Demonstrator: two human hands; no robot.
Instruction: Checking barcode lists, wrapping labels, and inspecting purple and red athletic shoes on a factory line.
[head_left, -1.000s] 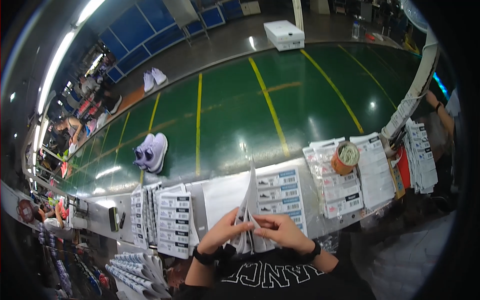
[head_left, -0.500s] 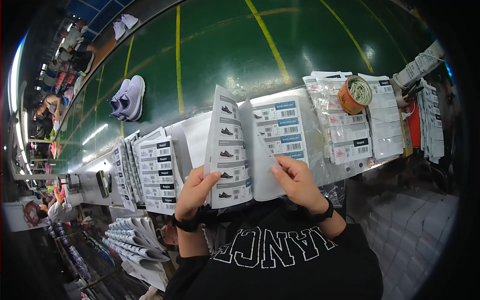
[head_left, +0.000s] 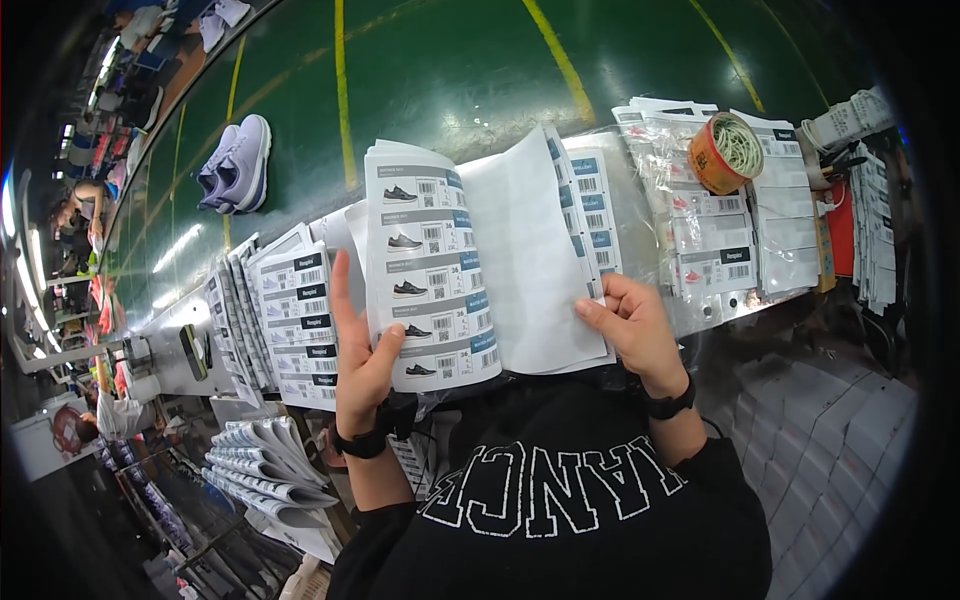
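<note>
A stack of printed label sheets (head_left: 425,265), with rows of dark shoe pictures and barcodes, spreads open like a book before me. My left hand (head_left: 362,370) grips its left edge, thumb on top and index finger stretched upward. At the other side, my right hand (head_left: 640,335) pinches the edge of a curled sheet whose blank white back (head_left: 525,250) faces me. Behind that curl, another label sheet (head_left: 592,185) with blue blocks shows in part. How many sheets each hand holds I cannot tell.
Label stacks (head_left: 295,320) lie at left, and more label sheets (head_left: 720,265) at right under clear plastic, topped by a tub of rubber bands (head_left: 725,155). Lilac sneakers (head_left: 238,165) stand on the green table (head_left: 440,80). Folded sheets (head_left: 265,465) hang low at left.
My hands have moved apart, and the sheets are opened wider. The left-hand sheets lie flatter toward me, while my right hand has carried its sheet rightward. My left index finger now points up.
</note>
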